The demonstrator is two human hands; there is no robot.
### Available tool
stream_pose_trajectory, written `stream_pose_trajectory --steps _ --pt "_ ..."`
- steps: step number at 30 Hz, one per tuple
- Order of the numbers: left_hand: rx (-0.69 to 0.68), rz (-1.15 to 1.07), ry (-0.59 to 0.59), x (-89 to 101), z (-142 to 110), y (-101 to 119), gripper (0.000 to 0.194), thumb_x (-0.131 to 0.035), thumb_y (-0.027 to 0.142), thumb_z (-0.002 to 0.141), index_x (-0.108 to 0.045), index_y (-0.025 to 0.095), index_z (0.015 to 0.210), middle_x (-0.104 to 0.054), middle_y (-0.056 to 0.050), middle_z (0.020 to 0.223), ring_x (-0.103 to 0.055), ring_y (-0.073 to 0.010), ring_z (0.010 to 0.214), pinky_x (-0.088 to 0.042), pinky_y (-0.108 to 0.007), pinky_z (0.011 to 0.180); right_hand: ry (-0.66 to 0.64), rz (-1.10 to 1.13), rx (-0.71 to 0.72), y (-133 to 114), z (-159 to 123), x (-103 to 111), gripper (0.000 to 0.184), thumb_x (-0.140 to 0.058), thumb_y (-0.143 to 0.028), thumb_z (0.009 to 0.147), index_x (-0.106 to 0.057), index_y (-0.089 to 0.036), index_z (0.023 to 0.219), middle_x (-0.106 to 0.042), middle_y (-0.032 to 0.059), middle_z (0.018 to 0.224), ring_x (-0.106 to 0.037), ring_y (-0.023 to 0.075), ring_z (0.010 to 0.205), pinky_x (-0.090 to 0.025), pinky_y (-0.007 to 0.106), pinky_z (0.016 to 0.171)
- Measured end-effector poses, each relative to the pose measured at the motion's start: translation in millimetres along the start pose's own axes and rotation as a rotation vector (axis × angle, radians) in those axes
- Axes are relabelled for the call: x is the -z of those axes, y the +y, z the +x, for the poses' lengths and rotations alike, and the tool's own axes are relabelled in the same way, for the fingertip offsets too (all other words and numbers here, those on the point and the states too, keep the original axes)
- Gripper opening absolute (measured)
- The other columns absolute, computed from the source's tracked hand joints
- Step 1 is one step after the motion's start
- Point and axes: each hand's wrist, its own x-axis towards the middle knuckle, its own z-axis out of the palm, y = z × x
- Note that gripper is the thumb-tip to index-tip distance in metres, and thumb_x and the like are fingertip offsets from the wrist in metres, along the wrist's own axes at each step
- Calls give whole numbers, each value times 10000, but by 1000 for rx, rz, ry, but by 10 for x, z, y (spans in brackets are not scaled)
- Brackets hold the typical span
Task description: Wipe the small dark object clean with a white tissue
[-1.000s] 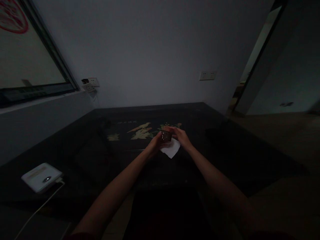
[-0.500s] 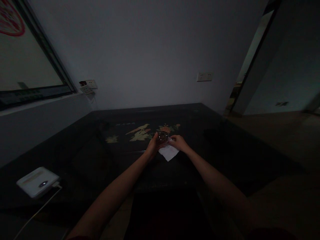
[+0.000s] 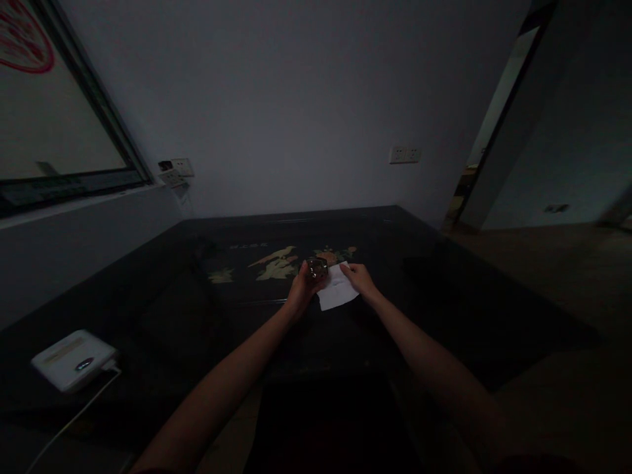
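Note:
My left hand (image 3: 301, 289) is wrapped round a small shiny glass (image 3: 317, 268), dark and see-through, held above the middle of the table. In my right hand (image 3: 360, 280) a white paper tissue (image 3: 338, 289) is pinched by its upper right edge. The tissue hangs spread out between the two hands, its left edge close to the glass and the left fingers; whether they touch it I cannot tell. Dim light hides the details of the glass.
The dark glossy table (image 3: 237, 336) bears a painted bird and flowers (image 3: 276, 263). A white box-shaped device (image 3: 74, 359) with a white cable (image 3: 74, 418) lies at the left. Behind stands a wall with sockets (image 3: 405, 155); a window (image 3: 59, 99) is at upper left.
My right hand has moved slightly right and drawn the tissue away from the glass, so it is flatter and more spread. My left hand with the glass has shifted a little left.

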Motion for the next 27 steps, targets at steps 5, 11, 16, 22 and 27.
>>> stream_pose_trajectory --steps 5,11,16,22,27 --pt "8 -39 -11 -60 -53 6 364 -512 474 867 -645 160 996 -693 -87 958 -663 -165 798 -517 -337 845 71 144 2 -18 -2 -16 519 -559 -663 658 -621 -148 663 -628 29 585 -549 167 534 -387 255 471" --pt "20 -43 0 -98 -83 -8 361 -511 466 872 -645 154 997 -697 -87 967 -672 -165 801 -489 -337 906 72 288 -17 -68 -58 -80 561 -595 -689 630 -644 -139 728 -662 36 637 -565 159 550 -404 255 499" --pt "-35 -69 -31 -121 -99 -10 358 -504 454 878 -649 141 975 -704 -85 963 -668 -174 878 -467 -333 951 9 397 -40 -127 -125 -131 513 -697 -580 609 -673 -126 846 -717 72 771 -626 190 648 -471 289 597" --pt "-45 -102 -17 -116 -86 -5 364 -518 462 868 -644 145 996 -702 -96 984 -671 -184 876 -478 -323 908 -70 507 -61 -134 -149 -163 445 -806 -414 503 -688 -142 835 -735 78 830 -662 225 716 -511 351 702" --pt "-33 -101 -40 -75 -68 -27 393 -518 484 859 -637 154 1036 -702 -95 1005 -663 -201 930 -468 -347 923 -75 577 -76 -93 -122 -178 434 -767 -471 572 -683 -157 861 -735 81 843 -669 228 748 -525 360 719"
